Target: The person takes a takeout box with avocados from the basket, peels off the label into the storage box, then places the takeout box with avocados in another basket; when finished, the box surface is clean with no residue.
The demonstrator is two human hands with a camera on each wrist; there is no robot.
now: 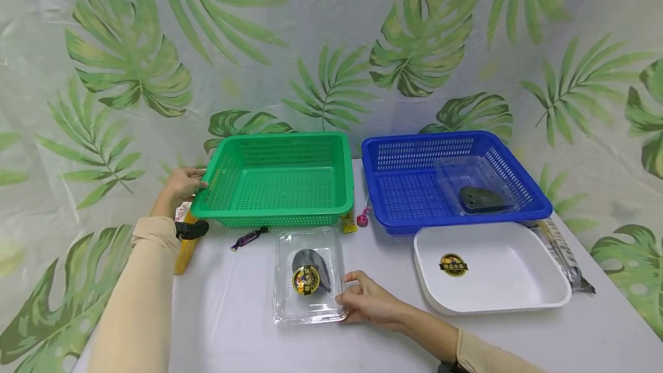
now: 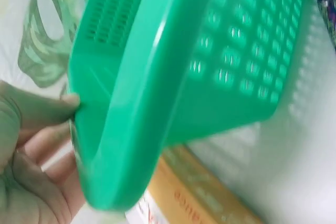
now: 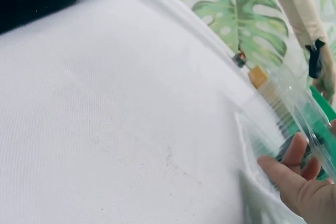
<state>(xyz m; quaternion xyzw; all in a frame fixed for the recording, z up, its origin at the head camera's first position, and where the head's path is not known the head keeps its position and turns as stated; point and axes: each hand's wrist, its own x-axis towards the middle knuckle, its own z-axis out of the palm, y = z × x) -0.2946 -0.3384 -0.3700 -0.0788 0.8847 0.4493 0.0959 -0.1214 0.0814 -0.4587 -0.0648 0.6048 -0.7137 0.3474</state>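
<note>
My left hand [image 1: 182,185] grips the left rim of a green perforated basket [image 1: 274,216]; in the left wrist view the thumb lies on the rim with fingers behind. An orange box [image 2: 199,192] sits below that corner. My right hand [image 1: 369,304] holds the right edge of a clear plastic clamshell box [image 1: 286,307] in front of the basket. Inside shows a dark flat piece [image 1: 311,258], its kind unclear, partly covered by a round black-and-gold sticker [image 1: 306,280]. The right wrist view shows fingertips against the clear box [image 3: 294,93].
On the right stands a blue basket [image 1: 383,224] with a clear box and dark piece inside. A white tray [image 1: 497,269] with a sticker is before it, a long packet [image 1: 561,249] beside it. A purple-wrapped candy [image 1: 248,239], yellow packet [image 1: 349,223] and pink lollipop [image 1: 362,220] lie near the green basket.
</note>
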